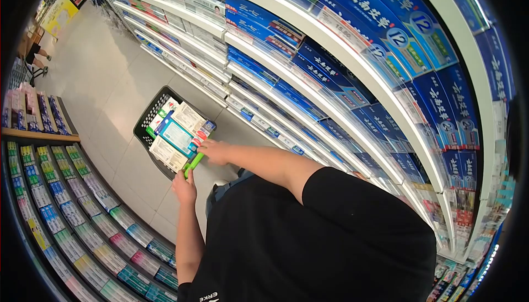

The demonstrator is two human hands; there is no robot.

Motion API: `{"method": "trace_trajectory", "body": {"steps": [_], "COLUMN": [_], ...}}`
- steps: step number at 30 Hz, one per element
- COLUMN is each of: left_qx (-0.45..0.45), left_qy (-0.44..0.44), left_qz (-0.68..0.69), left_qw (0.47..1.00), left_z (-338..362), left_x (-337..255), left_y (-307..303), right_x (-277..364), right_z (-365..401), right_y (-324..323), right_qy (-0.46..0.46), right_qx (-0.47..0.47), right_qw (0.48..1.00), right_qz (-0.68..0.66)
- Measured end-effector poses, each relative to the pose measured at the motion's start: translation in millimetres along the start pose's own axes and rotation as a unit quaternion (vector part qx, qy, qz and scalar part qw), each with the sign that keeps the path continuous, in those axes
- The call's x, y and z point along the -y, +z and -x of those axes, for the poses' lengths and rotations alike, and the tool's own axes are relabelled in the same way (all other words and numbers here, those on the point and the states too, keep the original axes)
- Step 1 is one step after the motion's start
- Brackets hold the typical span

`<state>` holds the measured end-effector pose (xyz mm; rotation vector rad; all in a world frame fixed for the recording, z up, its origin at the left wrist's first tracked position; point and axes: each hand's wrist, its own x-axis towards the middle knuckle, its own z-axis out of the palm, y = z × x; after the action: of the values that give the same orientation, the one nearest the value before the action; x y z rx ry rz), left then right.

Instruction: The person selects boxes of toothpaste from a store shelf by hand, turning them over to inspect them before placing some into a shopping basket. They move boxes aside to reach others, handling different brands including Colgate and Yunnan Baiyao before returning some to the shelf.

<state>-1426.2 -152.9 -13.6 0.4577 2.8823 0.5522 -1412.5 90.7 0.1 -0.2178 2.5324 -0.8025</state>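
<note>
Both of my hands are on the bright green handle (194, 164) of a dark grey shopping cart (144, 123) with perforated walls. My left hand (185, 187) is closed around the handle's near left end. At the right end, my right hand (215, 151) wraps over it with the fingers curled. Inside the cart lie several packages: a white and blue pack (176, 136) in the middle, a beige pack (188, 118) beside it, another pale pack (167, 154), and a green and white one (157, 121) near the wall.
Tall lit shelves (231, 34) with blue boxes (358, 7) line the right side. A low rack of toothbrush-like packs (82, 208) curves along the left. Between them the tiled floor (104, 70) runs ahead. Another person's leg (41, 54) shows far left beside a cart.
</note>
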Motion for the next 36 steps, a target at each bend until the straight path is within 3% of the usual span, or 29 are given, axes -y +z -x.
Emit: {"method": "trace_trajectory", "body": {"steps": [4,7,12,17,23,27,31,34,36], "left_qx": [0.023,0.095,0.101,0.086,0.127,0.216,0.295,0.334,0.336], "left_qy": [0.012,0.018,0.040,0.075,0.140,0.045,0.019,0.040,0.051], "left_qz": [-0.030,-0.034,-0.040,-0.026,0.106,0.219,0.231,0.269,0.286], "left_qw": [0.999,0.995,0.993,0.993,0.976,0.950,0.927,0.902,0.896], "left_z": [9.4,10.8,47.5,87.9,122.2,139.4,155.1,160.1,165.7], "left_x": [-6.3,-9.9,-24.4,-26.1,-11.2,-6.7,-17.4,1.5,2.2], "left_y": [-0.6,-9.8,-8.4,-1.4,6.2,9.9,-3.9,19.9,22.1], "right_x": [-2.6,3.1,20.2,3.2,14.4,27.7,31.0,29.5,36.8], "right_z": [4.6,15.5,48.4,82.2,146.6,191.1,269.8,348.4,401.7], "right_y": [8.9,14.3,23.6,78.0,103.4,95.7,46.3,-13.1,-44.3], "right_qy": [-0.009,0.002,0.059,0.020,0.019,0.027,0.096,0.194,0.256], "right_qx": [-0.056,-0.066,-0.045,-0.133,-0.143,-0.201,-0.390,-0.514,-0.578], "right_qw": [0.998,0.997,0.995,0.990,0.989,0.979,0.914,0.831,0.752], "right_qz": [0.028,0.042,0.074,0.051,0.019,-0.011,0.060,0.089,0.188]}}
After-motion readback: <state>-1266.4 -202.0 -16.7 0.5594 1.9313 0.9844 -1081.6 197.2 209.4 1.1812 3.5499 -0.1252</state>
